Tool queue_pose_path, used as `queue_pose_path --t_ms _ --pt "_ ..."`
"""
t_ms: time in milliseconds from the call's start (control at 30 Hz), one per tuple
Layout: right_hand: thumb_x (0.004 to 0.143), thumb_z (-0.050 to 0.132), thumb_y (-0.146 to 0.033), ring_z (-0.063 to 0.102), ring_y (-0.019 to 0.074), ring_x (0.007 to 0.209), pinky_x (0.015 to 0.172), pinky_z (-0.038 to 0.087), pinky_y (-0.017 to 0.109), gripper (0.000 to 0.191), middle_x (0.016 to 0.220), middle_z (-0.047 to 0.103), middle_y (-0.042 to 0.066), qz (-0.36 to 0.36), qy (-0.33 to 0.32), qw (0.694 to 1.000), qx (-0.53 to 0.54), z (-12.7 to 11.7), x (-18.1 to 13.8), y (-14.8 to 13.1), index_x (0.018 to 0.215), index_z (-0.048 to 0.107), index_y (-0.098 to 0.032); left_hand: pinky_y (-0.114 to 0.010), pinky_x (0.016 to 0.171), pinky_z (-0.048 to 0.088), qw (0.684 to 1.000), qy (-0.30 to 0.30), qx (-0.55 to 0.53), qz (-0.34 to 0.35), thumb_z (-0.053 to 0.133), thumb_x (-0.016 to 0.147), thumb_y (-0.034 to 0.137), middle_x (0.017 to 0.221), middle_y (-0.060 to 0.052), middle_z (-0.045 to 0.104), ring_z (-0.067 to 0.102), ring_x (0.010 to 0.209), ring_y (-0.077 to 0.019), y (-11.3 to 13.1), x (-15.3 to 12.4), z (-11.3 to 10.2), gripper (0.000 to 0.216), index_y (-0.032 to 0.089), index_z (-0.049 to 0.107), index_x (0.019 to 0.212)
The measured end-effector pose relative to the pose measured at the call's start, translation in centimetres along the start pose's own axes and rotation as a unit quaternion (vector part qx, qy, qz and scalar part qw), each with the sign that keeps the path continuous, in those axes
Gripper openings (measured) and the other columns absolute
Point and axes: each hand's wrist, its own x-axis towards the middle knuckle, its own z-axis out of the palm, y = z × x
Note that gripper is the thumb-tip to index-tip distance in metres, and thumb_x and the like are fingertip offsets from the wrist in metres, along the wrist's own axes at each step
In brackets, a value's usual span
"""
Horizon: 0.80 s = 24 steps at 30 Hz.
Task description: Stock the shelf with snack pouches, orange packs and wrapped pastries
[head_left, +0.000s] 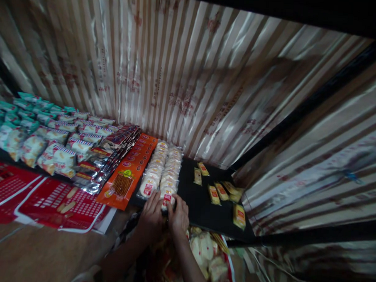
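Two rows of round white cakes in clear wrappers lie on a black shelf. My left hand rests at the near end of the left row, fingers curled on the nearest packet. My right hand sits beside it, fingers pressed on the nearest packet of the right row. Both forearms reach up from the bottom of the view.
Orange snack packets, dark foil packets, white-and-yellow bags and teal bags fill the shelf's left. Several small yellow packets lie scattered at right. Red printed sheets hang in front. A bag of snacks sits below. Striped foil walls surround.
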Motion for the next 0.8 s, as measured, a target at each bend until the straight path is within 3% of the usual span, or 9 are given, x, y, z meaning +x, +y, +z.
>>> queue_pose_path --t_ms 167,300,433,667,800 --pt "0.085 0.043 -0.043 0.049 0.0258 0.099 0.087 0.040 0.037 0.039 0.105 0.058 0.011 -0.020 0.021 1.000 0.005 0.0 -0.3 0.0 0.110 0.059 -0.019 -0.048 0.104 0.032 0.995 0.068 0.012 -0.073 0.035 0.084 0.014 0.141 -0.020 0.036 0.025 0.135 -0.0296 -0.3 0.1 0.0 0.039 0.008 0.053 0.118" --pt "0.085 0.043 -0.046 0.045 0.0272 0.108 0.090 0.039 0.040 0.039 0.118 0.051 0.013 -0.054 0.059 0.997 0.009 -0.1 -0.3 -0.2 0.106 0.061 -0.019 -0.050 0.103 0.032 0.989 0.090 0.014 -0.120 0.034 0.085 0.013 0.145 -0.018 0.030 0.023 0.136 -0.0300 -0.7 0.0 0.2 0.041 0.010 0.051 0.122" --pt "0.083 0.046 -0.049 0.042 0.0282 0.112 0.092 0.039 0.042 0.039 0.126 0.047 0.014 -0.073 0.065 0.995 0.018 0.3 0.0 -0.1 0.102 0.061 -0.019 -0.051 0.101 0.034 0.988 0.091 0.025 -0.122 0.034 0.087 0.014 0.145 -0.016 0.031 0.021 0.136 -0.0306 -1.3 0.3 0.4 0.043 0.013 0.048 0.127" --pt "0.083 0.046 -0.052 0.046 0.0271 0.109 0.093 0.038 0.041 0.044 0.115 0.055 0.014 -0.076 0.062 0.993 0.069 1.6 0.6 0.5 0.104 0.056 -0.016 -0.045 0.097 0.040 0.984 0.042 0.090 -0.148 0.034 0.086 0.014 0.138 -0.018 0.042 0.031 0.132 -0.0292 -1.7 1.1 0.7 0.042 0.009 0.048 0.126" --pt "0.082 0.045 -0.053 0.048 0.0265 0.107 0.092 0.038 0.040 0.044 0.113 0.057 0.013 -0.071 0.054 0.994 0.070 1.7 0.7 0.6 0.105 0.055 -0.017 -0.043 0.096 0.041 0.981 0.044 0.124 -0.142 0.035 0.086 0.012 0.134 -0.017 0.047 0.038 0.128 -0.0285 -1.6 1.6 0.5 0.040 0.009 0.052 0.122"
